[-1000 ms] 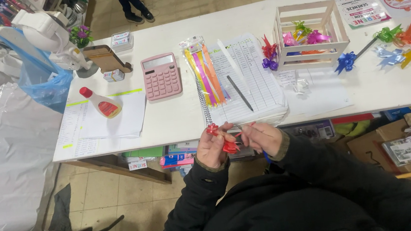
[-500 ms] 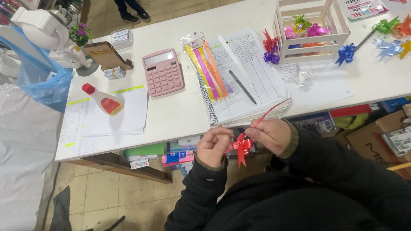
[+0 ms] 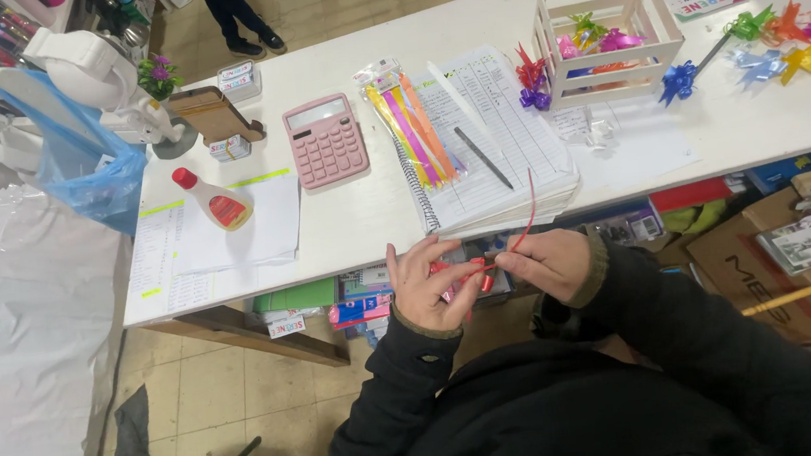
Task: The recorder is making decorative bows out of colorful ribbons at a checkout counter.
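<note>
Head view: we are pinching a small red ribbon bow between our left hand and right hand, its thin tail rising up beyond the right fingers.

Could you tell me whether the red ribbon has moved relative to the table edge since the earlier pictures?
Yes. The red ribbon now sits lower, below the table edge, with a strand rising over the notebook.

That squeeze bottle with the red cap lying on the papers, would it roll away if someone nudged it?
Probably it would slide or rock more than roll: the bottle lies on its side on loose paper sheets, and its body looks flattened rather than round. It seems small plastic, so likely light. The sheets under it might shift with it.
</note>
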